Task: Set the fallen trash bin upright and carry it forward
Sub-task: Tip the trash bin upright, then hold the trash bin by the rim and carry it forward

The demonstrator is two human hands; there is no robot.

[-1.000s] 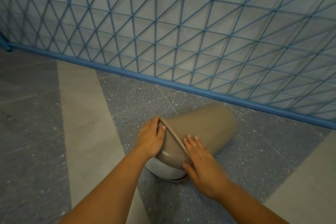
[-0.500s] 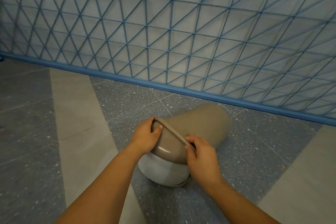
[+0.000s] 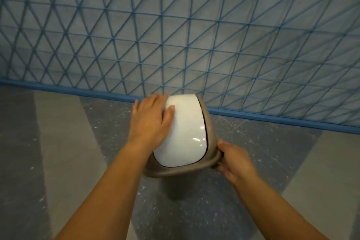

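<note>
Trash bin upright on floor, near blue lattice fence. Left hand fingers spread flat on white lid; right hand fingers clamp rim. Uprighting looks done; carrying forward remains.

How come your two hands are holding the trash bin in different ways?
The left hand lies open and flat on the trash bin, partly over its white lid; the right hand is curled around the brown rim. The left hand sits higher and farther forward; the right hand is lower, at the near right edge. The left hand's fingers are spread; the right hand's are bent. Both touch the bin.
</note>
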